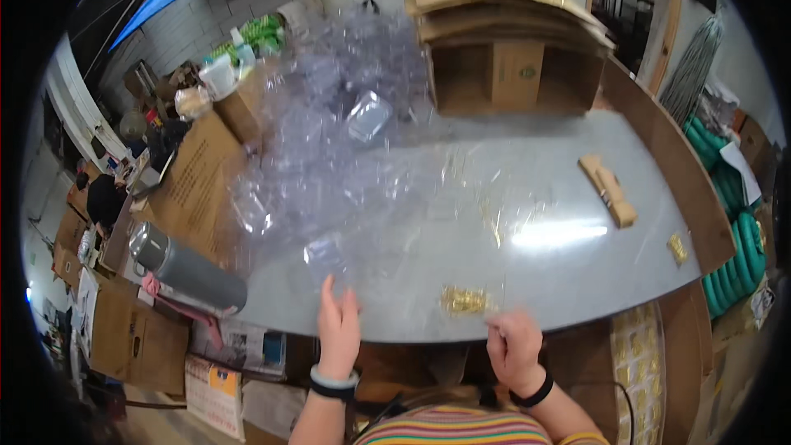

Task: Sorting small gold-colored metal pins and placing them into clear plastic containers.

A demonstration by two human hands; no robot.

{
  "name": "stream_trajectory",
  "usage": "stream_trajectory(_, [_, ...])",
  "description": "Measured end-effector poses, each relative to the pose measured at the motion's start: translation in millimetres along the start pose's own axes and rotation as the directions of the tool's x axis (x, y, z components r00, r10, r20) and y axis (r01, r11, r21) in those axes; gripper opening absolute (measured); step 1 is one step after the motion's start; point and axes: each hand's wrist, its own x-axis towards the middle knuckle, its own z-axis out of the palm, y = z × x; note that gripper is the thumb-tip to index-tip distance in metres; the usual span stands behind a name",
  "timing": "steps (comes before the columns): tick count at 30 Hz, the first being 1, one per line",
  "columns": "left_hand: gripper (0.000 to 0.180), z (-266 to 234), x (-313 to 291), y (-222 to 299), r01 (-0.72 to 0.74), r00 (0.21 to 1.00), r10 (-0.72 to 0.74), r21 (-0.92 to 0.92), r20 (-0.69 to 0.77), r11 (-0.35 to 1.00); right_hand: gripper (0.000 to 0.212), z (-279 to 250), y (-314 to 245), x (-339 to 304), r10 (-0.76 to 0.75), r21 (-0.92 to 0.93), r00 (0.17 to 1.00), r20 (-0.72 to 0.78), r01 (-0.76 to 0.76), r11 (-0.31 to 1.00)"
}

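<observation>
My left hand (339, 321) is over the table's front edge, two fingers stretched forward and slightly apart. Its fingertips are right by a clear plastic package (324, 255) at the near side of a large heap of similar clear plastic packages (321, 128); whether they touch it I cannot tell. Closed and a little blurred, my right hand (515, 348) has its fingers curled together; anything inside them is hidden. Just left of it, a small bundle of shiny gold strips (464, 299) lies on the grey tabletop (560, 280).
Loose gold strands (494, 218) lie mid-table. A brown cardboard piece (608, 189) and a small gold bundle (677, 248) are to the right. A grey flask (185, 268) leans at the left edge. A cardboard box (515, 74) stands at the back; a cardboard wall (671, 156) borders the right.
</observation>
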Motion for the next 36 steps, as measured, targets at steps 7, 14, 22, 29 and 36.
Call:
stream_trajectory(7, [0.053,7.9,-63.7,55.1,0.366,0.806,-0.088,-0.376,0.585,0.851,0.029,14.7,-21.2,12.0,-0.278,0.135,0.923,0.264,0.250,0.959])
stream_trajectory(14, [0.046,20.3,-49.7,31.9,0.584,0.793,-0.241,-0.583,0.560,0.566,0.046,14.5,-3.2,0.0,-0.044,0.091,0.984,0.173,0.029,0.995])
stream_trajectory(22, [0.047,64.5,-35.9,22.6,0.561,0.817,-0.224,-0.644,0.532,0.520,0.043,18.6,28.1,16.7,0.029,-0.129,0.888,0.458,0.034,0.991])
stream_trajectory(29, [0.047,33.7,-46.5,38.2,0.576,0.798,-0.276,-0.541,0.536,0.613,0.040,18.9,30.6,8.6,0.032,-0.152,0.879,0.476,0.046,0.987])
stream_trajectory(36, [0.037,-16.6,-77.9,-0.8,0.877,0.379,-0.450,-0.159,0.809,0.453,0.043,17.9,25.1,9.9,0.005,-0.069,0.861,0.508,0.035,0.997])
